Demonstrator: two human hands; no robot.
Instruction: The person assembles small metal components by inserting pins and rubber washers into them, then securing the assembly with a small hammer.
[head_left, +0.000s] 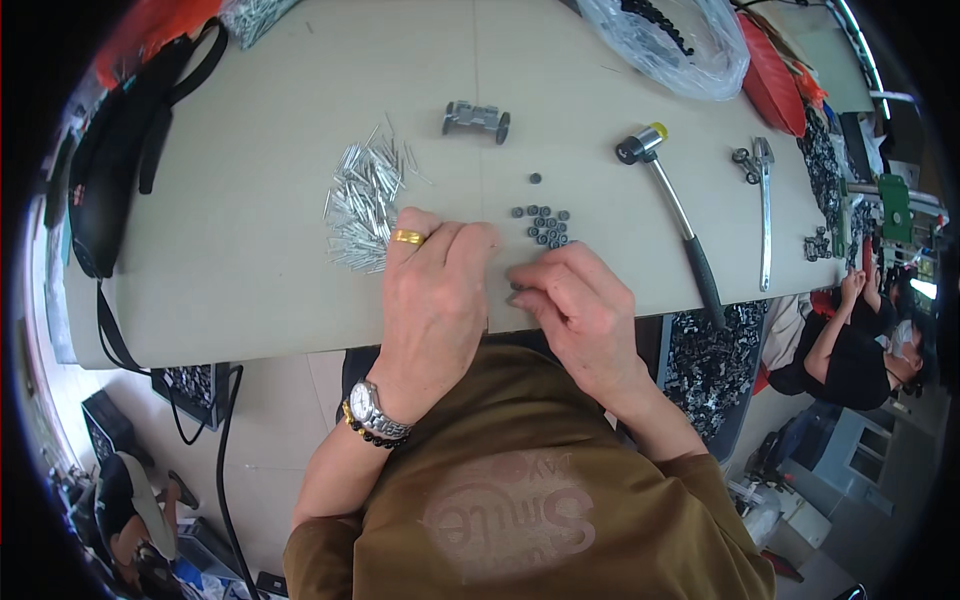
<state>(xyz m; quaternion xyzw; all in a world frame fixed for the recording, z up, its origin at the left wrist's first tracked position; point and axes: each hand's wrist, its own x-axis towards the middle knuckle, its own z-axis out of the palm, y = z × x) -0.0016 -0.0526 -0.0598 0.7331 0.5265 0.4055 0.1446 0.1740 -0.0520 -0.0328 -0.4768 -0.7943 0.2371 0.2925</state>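
Observation:
Near the table's front edge, my left hand (437,285) is closed with its fingers curled together; whatever it may hold is hidden behind them. My right hand (583,305) pinches a small dark wheel (516,287) between thumb and fingers, close to the left fingertips. Beyond my left hand spreads a pile of thin silver metal pins (362,195). Several small dark grey wheels (545,224) lie grouped just past my right hand, with one single wheel (535,178) farther out. A grey toy car chassis (476,119) with black wheels sits farther back.
Right of the wheels lie a mallet (675,190) and a silver wrench (766,215). Clear plastic bag (670,50) at the back right, black bag (118,165) at the left. A tray (745,390) of dark parts stands below the right edge. Another person (845,355) works at far right.

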